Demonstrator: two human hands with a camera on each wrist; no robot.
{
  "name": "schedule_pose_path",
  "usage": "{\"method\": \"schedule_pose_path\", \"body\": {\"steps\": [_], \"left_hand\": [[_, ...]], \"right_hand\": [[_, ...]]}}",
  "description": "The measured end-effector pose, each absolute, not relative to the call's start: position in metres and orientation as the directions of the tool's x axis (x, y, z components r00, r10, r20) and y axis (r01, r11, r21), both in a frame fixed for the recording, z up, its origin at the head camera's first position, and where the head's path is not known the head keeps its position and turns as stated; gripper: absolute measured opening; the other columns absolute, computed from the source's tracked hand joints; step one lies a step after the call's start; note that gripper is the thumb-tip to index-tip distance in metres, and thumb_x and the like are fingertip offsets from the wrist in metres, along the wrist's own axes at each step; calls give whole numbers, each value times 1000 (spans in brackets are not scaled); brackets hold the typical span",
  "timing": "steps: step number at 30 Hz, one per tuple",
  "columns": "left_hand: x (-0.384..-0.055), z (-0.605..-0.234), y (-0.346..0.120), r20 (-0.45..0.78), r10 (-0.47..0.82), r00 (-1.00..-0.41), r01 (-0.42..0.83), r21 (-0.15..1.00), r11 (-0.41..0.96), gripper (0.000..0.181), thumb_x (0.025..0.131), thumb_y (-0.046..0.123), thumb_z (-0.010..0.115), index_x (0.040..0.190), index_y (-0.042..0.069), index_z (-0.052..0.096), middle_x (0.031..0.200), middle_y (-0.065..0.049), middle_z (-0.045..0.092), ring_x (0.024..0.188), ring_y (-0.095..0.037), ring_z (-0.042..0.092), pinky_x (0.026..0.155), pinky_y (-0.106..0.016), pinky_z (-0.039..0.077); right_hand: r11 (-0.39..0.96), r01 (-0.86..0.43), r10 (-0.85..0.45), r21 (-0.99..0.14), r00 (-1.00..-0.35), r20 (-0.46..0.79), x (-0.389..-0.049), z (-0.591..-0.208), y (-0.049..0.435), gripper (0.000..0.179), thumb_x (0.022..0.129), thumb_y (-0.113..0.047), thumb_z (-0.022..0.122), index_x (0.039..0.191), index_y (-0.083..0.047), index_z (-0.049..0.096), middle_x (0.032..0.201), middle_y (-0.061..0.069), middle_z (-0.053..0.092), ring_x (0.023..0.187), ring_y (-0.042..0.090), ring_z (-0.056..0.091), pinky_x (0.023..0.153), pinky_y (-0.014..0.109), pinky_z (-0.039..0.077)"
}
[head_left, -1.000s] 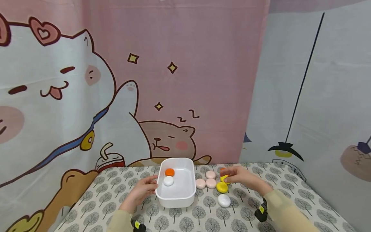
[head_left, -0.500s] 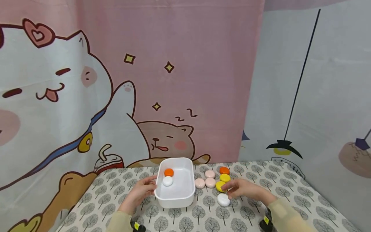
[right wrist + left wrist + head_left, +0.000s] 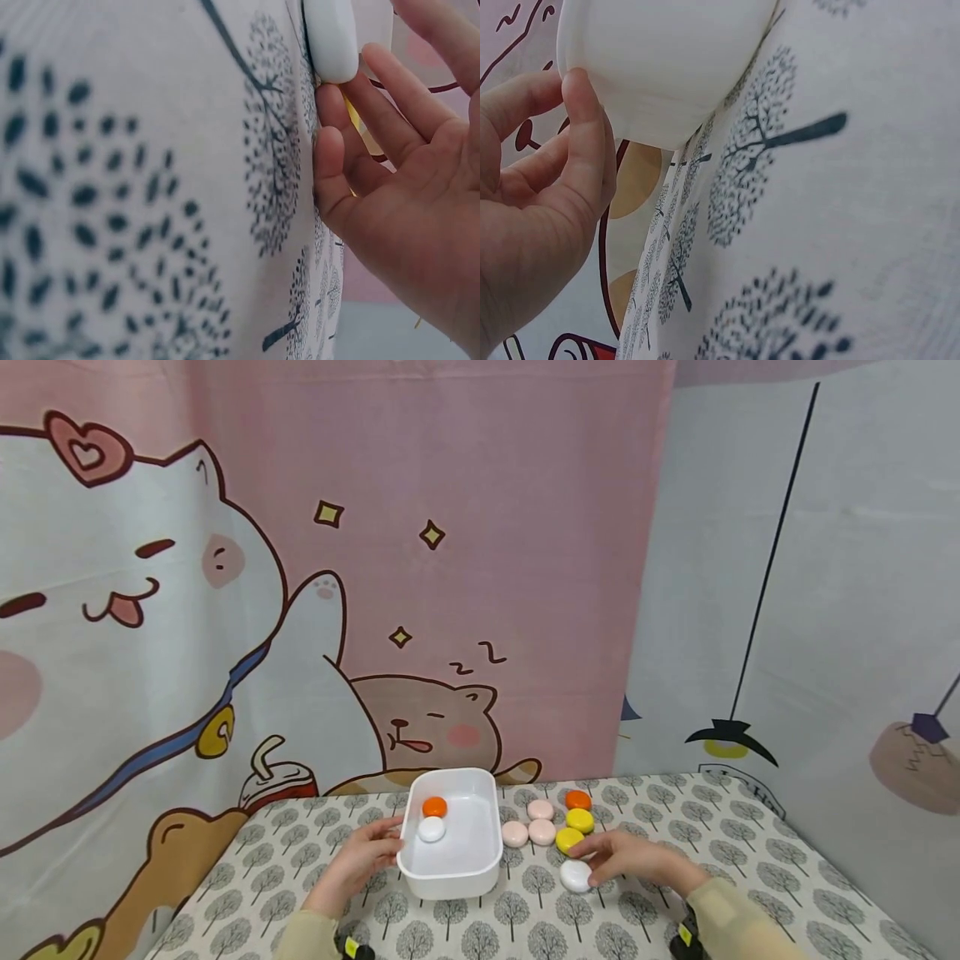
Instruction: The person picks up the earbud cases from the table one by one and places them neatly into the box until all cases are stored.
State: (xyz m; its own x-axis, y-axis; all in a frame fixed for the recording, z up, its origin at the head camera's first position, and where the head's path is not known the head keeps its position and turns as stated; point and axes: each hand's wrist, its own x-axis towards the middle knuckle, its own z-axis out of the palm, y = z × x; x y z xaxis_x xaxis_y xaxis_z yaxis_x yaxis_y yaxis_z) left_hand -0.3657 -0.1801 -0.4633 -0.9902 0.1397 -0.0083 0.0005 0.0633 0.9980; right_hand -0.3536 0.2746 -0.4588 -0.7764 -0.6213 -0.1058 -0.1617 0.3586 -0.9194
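A white plastic tub (image 3: 450,883) with rounded corners stands on the cloth, with an orange disc (image 3: 434,808) and a white disc (image 3: 431,829) inside. At its left side, my left hand (image 3: 363,860) holds the tub by the rim; the left wrist view shows the fingertips (image 3: 577,81) right at the tub wall (image 3: 652,75). My right hand (image 3: 622,855) reaches over a glossy white disc (image 3: 574,877) lying right of the tub. In the right wrist view its fingers are spread and loosely bent, with fingertips beside that white disc (image 3: 331,41).
Beyond the right hand lie two yellow discs (image 3: 580,820) and an orange disc (image 3: 577,799). Three pale pink discs (image 3: 542,832) sit between these and the tub. A tree-print cloth (image 3: 420,935) covers the table, and a cartoon curtain (image 3: 525,568) hangs behind it.
My right hand has come from the far yellow disc toward me, down to the loose white disc. The left hand stays at the tub. The head view has shifted slightly.
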Motion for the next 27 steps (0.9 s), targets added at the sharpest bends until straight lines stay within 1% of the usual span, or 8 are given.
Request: {"method": "schedule_pose_path", "body": {"steps": [4,12,20,27], "left_hand": [[-365,-462,-180,-6,139,-990,2,998,56,55,87,-1,63,139,-9,44,108,-19,54,81,-19,59,75,-30,54],[-365,-462,-179,-3,132,-991,4,999,53,55,87,-2,63,138,-9,45,105,-16,54,81,-19,58,74,-30,54],[-363,-461,-179,-7,120,-993,0,998,60,54,87,-1,64,137,-9,46,104,-15,54,81,-20,58,74,-30,54],[-362,-462,-179,8,114,-993,15,998,64,52,88,-1,63,137,-9,47,104,-16,55,82,-23,59,72,-30,54]], "right_hand": [[391,-165,-610,-906,-783,-120,-355,-461,273,49,84,-9,71,130,0,59,127,13,58,104,26,58,87,37,50],[429,-196,-594,-882,-796,-112,-355,-464,269,52,78,-5,74,128,-1,61,115,7,63,99,25,56,85,37,47],[467,-210,-582,-859,-805,-120,-356,-464,265,52,75,-2,76,125,-2,64,113,6,64,97,24,56,85,39,47],[470,-223,-586,-854,-803,-112,-358,-465,265,49,75,-3,77,123,-2,65,110,6,65,94,22,58,82,36,48]]}}
